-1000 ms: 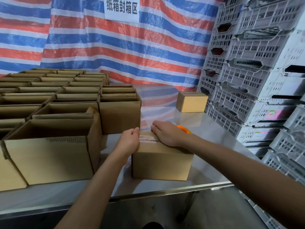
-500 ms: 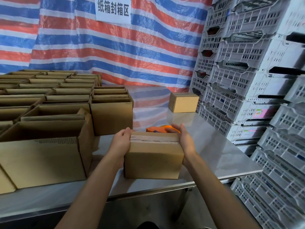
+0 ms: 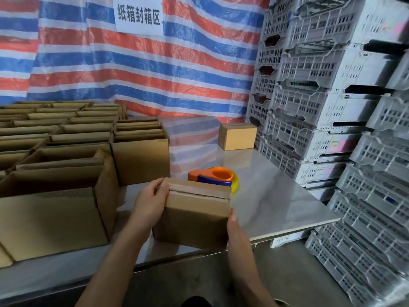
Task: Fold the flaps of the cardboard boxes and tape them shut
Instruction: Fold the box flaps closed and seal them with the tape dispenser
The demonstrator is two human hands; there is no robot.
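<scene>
A small closed cardboard box (image 3: 194, 216) with a tape strip along its top seam is tilted up off the steel table (image 3: 276, 196) near the front edge. My left hand (image 3: 151, 202) grips its left side, thumb over the top edge. Most of my right hand (image 3: 232, 220) is hidden behind the box's right side, where it holds the lower right corner. An orange and blue tape dispenser (image 3: 213, 177) with a yellow roll lies just behind the box. Several open boxes (image 3: 55, 209) with upright flaps fill the left of the table.
One sealed box (image 3: 238, 136) stands at the back right of the table. Stacked grey plastic crates (image 3: 332, 120) wall off the right side. A striped tarp (image 3: 155, 63) with a white sign hangs behind. The table's front edge runs just below the held box.
My right hand slid from the top of the box to its right side, then down to the lower corner. The box has tipped up toward me, uncovering the tape dispenser behind it.
</scene>
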